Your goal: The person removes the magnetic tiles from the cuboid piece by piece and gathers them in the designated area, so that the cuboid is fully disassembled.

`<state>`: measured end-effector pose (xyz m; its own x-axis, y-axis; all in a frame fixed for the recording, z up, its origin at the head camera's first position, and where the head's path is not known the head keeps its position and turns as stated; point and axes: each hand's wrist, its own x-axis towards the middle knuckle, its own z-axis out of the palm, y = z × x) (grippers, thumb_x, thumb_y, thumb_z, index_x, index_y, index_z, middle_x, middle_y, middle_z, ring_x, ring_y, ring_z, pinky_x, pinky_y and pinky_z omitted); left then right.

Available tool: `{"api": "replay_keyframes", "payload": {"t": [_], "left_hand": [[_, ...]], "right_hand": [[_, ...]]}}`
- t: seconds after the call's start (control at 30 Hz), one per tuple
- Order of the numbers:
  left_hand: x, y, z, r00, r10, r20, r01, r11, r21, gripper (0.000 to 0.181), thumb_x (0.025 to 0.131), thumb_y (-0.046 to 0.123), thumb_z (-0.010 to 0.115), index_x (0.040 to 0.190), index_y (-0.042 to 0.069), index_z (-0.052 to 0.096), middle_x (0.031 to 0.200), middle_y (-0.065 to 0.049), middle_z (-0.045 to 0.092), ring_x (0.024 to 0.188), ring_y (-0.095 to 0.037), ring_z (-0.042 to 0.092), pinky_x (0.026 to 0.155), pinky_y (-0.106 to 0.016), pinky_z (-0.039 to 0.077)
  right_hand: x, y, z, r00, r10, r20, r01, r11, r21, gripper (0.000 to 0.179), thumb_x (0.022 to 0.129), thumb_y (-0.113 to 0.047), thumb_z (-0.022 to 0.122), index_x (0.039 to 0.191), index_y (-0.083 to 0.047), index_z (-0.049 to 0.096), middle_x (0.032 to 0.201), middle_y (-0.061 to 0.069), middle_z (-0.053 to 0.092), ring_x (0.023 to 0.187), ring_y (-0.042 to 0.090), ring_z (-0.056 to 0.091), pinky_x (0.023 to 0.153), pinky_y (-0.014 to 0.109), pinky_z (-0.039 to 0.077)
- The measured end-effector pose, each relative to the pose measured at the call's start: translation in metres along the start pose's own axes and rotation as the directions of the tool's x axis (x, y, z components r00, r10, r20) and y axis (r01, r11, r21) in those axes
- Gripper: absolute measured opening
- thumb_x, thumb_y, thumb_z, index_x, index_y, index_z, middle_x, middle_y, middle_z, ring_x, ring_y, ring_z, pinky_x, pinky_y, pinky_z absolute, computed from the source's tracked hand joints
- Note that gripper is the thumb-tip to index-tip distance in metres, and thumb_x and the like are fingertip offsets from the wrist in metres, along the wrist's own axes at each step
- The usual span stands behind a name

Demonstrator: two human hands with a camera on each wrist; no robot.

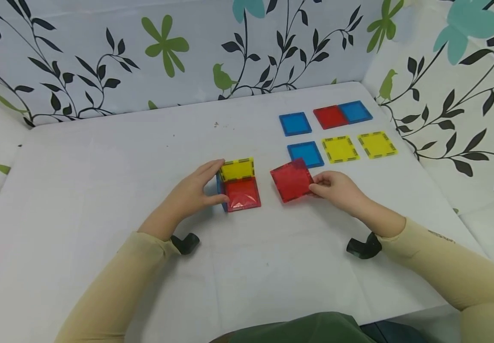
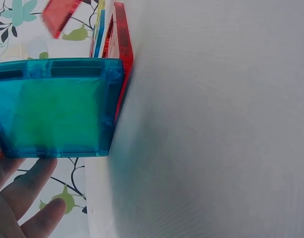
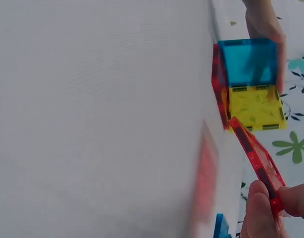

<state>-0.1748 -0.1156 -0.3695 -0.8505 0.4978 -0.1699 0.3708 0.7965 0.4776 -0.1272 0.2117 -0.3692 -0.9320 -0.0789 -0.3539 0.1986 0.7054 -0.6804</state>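
A red magnetic tile [image 1: 242, 194] lies on the table in front of the person. From its left edge rises a blue magnetic tile [image 2: 58, 109], and a yellow magnetic tile [image 1: 237, 170] stands at its back; blue and yellow meet at a corner. My left hand [image 1: 191, 193] spans the blue tile, thumb at the near side and fingers at the far corner. Just to the right, my right hand [image 1: 337, 188] pinches another red magnetic tile [image 1: 290, 182] by its right edge, between thumb and fingers. This tile is tilted above the table, apart from the joined tiles.
Farther right on the white table [image 1: 101, 214] lie loose tiles: a blue one [image 1: 295, 124], a red one [image 1: 331, 116] touching another blue one [image 1: 355, 112], a nearer blue one [image 1: 306, 153], and two yellow ones [image 1: 340, 149]. A patterned cloth [image 1: 195, 47] stands behind.
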Motion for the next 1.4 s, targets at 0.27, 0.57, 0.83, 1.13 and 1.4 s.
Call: {"api": "replay_keyframes", "payload": {"t": [0.27,0.57,0.83,1.13,1.4], "left_hand": [[0.001,0.001,0.001,1.0,-0.004,0.001,0.004,1.0,0.01,0.089,0.077,0.045,0.067,0.146,0.023,0.016,0.152,-0.003,0.019,0.138,-0.024,0.022,0.106,-0.049,0.029],[0.001,0.0,0.002,1.0,-0.007,-0.008,0.007,1.0,0.008,0.089,0.077,0.046,0.067,0.146,0.024,0.016,0.152,-0.003,0.019,0.138,-0.024,0.023,0.106,-0.049,0.029],[0.001,-0.001,0.003,1.0,-0.017,-0.007,0.017,1.0,0.0,0.089,0.077,0.045,0.067,0.146,0.025,0.016,0.152,-0.003,0.019,0.138,-0.025,0.023,0.106,-0.05,0.029],[0.001,0.0,0.004,1.0,-0.012,-0.011,0.012,1.0,-0.014,0.088,0.076,0.045,0.068,0.146,0.023,0.018,0.151,-0.003,0.02,0.137,-0.025,0.023,0.106,-0.051,0.029],[0.001,-0.001,0.005,1.0,-0.011,-0.022,0.011,1.0,-0.018,0.088,0.076,0.045,0.068,0.146,0.024,0.018,0.151,-0.003,0.021,0.137,-0.025,0.024,0.105,-0.051,0.03]], "right_hand": [[-0.006,0.032,-0.009,0.985,0.146,0.091,-0.151,0.987,0.056,0.048,0.09,-0.035,0.052,0.12,0.002,0.048,0.107,0.015,0.059,0.092,0.02,0.053,0.082,0.026,0.05],[-0.005,0.042,-0.013,0.969,0.208,0.137,-0.224,0.967,0.118,0.051,0.09,-0.036,0.052,0.122,0.003,0.046,0.102,0.011,0.06,0.084,0.014,0.058,0.076,0.017,0.049],[0.0,0.049,-0.014,0.975,0.206,0.085,-0.207,0.978,0.001,0.043,0.089,-0.035,0.055,0.109,0.004,0.054,0.081,0.006,0.062,0.068,0.012,0.059,0.066,0.017,0.049],[0.001,0.049,-0.018,0.976,0.202,0.078,-0.184,0.965,-0.187,0.035,0.089,-0.033,0.056,0.096,0.0,0.055,0.068,0.005,0.059,0.062,0.015,0.054,0.06,0.021,0.042],[0.005,0.051,-0.019,0.977,0.199,0.083,-0.175,0.957,-0.231,0.031,0.088,-0.032,0.057,0.09,-0.001,0.055,0.066,0.005,0.057,0.058,0.014,0.053,0.059,0.021,0.042]]}}
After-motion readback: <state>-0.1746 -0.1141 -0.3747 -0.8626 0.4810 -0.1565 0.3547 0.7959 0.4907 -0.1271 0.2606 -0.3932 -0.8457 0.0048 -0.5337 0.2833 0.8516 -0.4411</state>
